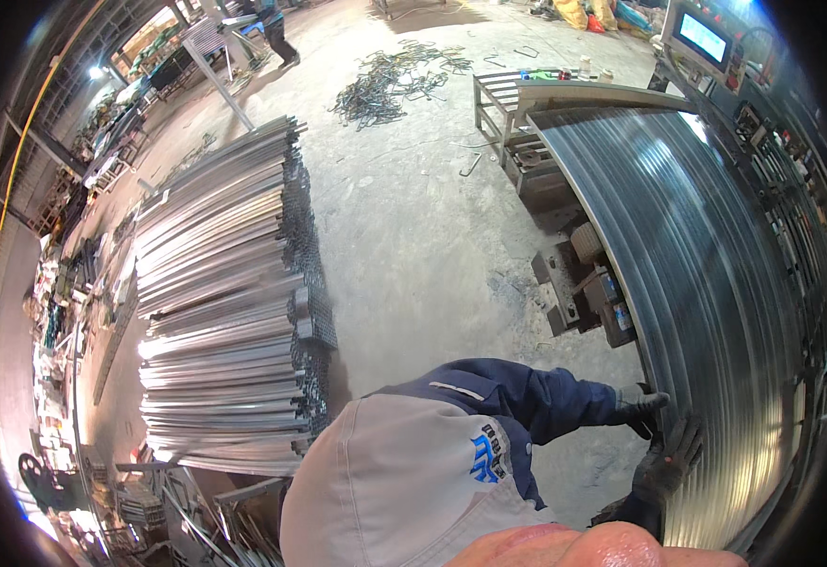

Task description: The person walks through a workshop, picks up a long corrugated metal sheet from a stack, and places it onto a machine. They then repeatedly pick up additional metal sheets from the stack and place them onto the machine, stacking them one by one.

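Note:
Long metal tubes (654,217) lie side by side in a broad grey layer along the right. My left hand (638,406), in a dark glove and navy sleeve, reaches over the near edge of this layer. Its fingers stretch out onto the outermost tubes, and the thumb points down beside them. Close below it, my right hand (671,463), also in a dark glove, lies with spread fingers on the tubes. Neither hand shows a separate object in it. A grey cap (385,482) covers part of the lower middle and hides some of the sleeves.
Left of me stands a large stack of metal tubes (224,283), with square ends toward the aisle. Bent metal rods (399,80) lie heaped on the concrete floor (404,227). A metal rack (494,109) and a lit screen (702,38) stand at the far right. Another person (276,33) is far off.

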